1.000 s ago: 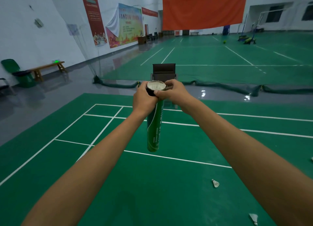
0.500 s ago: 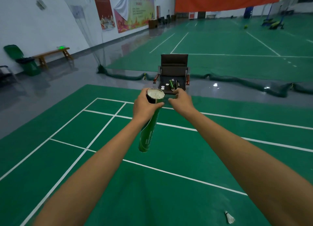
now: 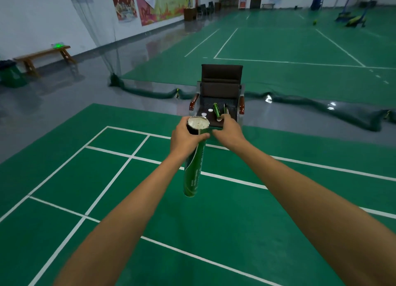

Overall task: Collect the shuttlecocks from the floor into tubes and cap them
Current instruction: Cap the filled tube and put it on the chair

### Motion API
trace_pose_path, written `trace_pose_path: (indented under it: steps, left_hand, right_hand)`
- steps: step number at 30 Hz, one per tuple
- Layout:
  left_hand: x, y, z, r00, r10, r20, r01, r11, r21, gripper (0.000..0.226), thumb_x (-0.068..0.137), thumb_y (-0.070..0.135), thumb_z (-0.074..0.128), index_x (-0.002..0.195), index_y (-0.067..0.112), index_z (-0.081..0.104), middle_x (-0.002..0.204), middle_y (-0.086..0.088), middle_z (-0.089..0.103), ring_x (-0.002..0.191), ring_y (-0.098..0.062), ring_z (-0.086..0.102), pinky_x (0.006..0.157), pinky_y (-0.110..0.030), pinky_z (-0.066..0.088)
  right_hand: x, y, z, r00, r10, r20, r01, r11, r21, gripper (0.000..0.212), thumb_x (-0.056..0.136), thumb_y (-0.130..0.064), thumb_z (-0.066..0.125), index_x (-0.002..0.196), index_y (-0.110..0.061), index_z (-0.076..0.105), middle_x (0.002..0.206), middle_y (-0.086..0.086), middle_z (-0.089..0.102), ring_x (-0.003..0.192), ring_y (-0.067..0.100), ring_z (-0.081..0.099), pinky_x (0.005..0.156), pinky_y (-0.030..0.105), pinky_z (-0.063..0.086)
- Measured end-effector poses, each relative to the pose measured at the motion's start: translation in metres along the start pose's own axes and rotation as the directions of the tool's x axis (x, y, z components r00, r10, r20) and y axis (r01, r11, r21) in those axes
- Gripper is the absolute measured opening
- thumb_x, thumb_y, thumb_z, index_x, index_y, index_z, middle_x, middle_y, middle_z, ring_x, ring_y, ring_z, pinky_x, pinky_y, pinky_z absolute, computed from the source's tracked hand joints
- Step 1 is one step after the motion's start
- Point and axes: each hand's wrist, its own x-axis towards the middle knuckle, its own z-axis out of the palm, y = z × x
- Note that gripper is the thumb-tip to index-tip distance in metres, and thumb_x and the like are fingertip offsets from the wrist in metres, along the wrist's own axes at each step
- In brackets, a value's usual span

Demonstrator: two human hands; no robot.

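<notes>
The green tube (image 3: pixel 194 172) is hanging in the air over the court floor (image 3: pixel 128 210), in front of the person. Its long axis is running nearly upright, with the bottom end tipping slightly left and towards the person. The open mouth is facing up and showing the white of a shuttlecock (image 3: pixel 198 122) close under the rim. No cap is sitting on it yet.

The left hand (image 3: pixel 184 137) is gripping the tube just below the mouth, fingers and thumb wrapping round the dark upper band. The right hand (image 3: pixel 230 132) is hovering just beside the mouth on its right, apart from the tube. Its fingers are lying loosely extended, and nothing is showing in them.

Straight ahead, beyond both hands, a dark chair (image 3: pixel 221 75) is standing at the edge of the court. Two small white caps (image 3: pixel 210 110) are lying on its seat, next to another green tube (image 3: pixel 216 112) lying on its side. A second, darker tube seems to lie beside that, though it is too small to tell.

The coming move is probably capping, and it is turning on those caps. They are lying forward of the free right hand, which is the nearer one to them. A cap would then have to come down onto the mouth along the tube's upright axis, while the left hand is steadying it.
</notes>
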Motion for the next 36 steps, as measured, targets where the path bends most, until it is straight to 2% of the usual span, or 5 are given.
trace_pose_path:
  steps: [12,18,23,32,36]
  left_hand:
    - [0.3,-0.084,0.103,0.997,-0.056,0.061,0.051,0.995,0.082,0.065,0.067,0.029,0.097,0.121,0.023,0.062,0.113,0.002,0.071,0.105,-0.021,0.067,0.093,-0.037,0.056]
    - [0.442,-0.123,0.163,0.992,-0.108,0.062,0.102,0.991,0.085,0.067,0.066,0.026,0.098,0.122,0.023,0.061,0.111,0.004,0.07,0.105,-0.02,0.066,0.092,-0.034,0.055]
    - [0.533,-0.157,0.194,0.988,-0.141,0.069,0.137,0.988,0.066,0.067,0.066,0.023,0.097,0.123,0.022,0.061,0.109,0.005,0.07,0.104,-0.019,0.066,0.092,-0.033,0.055]
    - [0.693,-0.271,0.263,0.967,-0.219,0.133,0.203,0.972,0.122,0.067,0.065,0.025,0.096,0.123,0.025,0.062,0.109,0.005,0.072,0.102,-0.021,0.066,0.09,-0.041,0.057]
    - [0.765,-0.309,0.287,0.95,-0.261,0.171,0.242,0.962,0.123,0.063,0.066,0.02,0.094,0.12,0.027,0.062,0.105,0.009,0.071,0.099,-0.02,0.067,0.084,-0.035,0.055]
  right_hand:
    - [0.33,0.068,0.066,0.989,0.099,0.108,-0.098,0.995,-0.014,0.045,0.088,-0.024,0.067,0.127,-0.011,0.05,0.122,0.014,0.061,0.105,0.034,0.06,0.091,0.046,0.054]
    - [0.502,0.108,0.101,0.952,0.183,0.246,-0.16,0.981,-0.112,0.077,0.087,-0.044,0.07,0.147,-0.009,0.036,0.141,0.019,0.052,0.126,0.039,0.053,0.105,0.049,0.047]
    - [0.605,0.125,0.134,0.923,0.257,0.285,-0.22,0.963,-0.156,0.076,0.088,-0.044,0.068,0.146,-0.007,0.036,0.142,0.02,0.051,0.127,0.041,0.052,0.105,0.051,0.047]
    - [0.783,0.159,0.22,0.883,0.295,0.366,-0.189,0.935,-0.3,0.071,0.086,-0.043,0.067,0.149,-0.028,0.039,0.146,0.016,0.048,0.133,0.04,0.048,0.11,0.052,0.042]
    - [0.868,0.162,0.262,0.848,0.318,0.424,-0.145,0.909,-0.391,0.062,0.072,-0.047,0.055,0.132,-0.033,0.049,0.134,0.013,0.059,0.126,0.039,0.054,0.107,0.054,0.04]
